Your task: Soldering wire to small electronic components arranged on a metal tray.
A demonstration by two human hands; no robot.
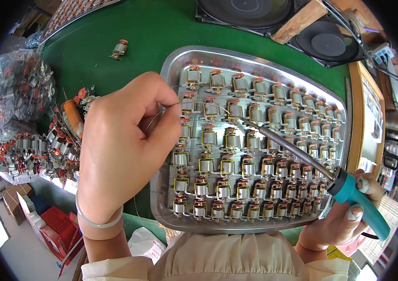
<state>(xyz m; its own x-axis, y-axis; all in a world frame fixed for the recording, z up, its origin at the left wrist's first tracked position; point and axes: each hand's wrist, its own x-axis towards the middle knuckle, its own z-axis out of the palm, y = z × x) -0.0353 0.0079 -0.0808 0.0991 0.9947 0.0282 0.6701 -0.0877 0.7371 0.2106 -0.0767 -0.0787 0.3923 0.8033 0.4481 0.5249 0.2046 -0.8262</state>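
Note:
My left hand (pixel 126 136) pinches a thin, silvery solder wire (pixel 203 102) between thumb and forefinger over the left side of a metal tray. The wire runs right, and its end meets the tip of a soldering iron (pixel 292 150) above a part in the second row. My right hand (pixel 342 222) grips the iron by its teal handle (pixel 360 201) at the tray's lower right corner. In the tray (pixel 173 63) stand rows of small electrical parts (pixel 208 136), each with a silver body, orange-red top and yellow edging.
One loose part (pixel 119 49) lies on the green table (pixel 147 37). At left sit a heap of similar parts (pixel 61 145), an orange-handled tool (pixel 72 117) and a filled clear plastic bag (pixel 18 93). Black housings with round discs (pixel 246 9) and a wooden block (pixel 299 21) stand at the back.

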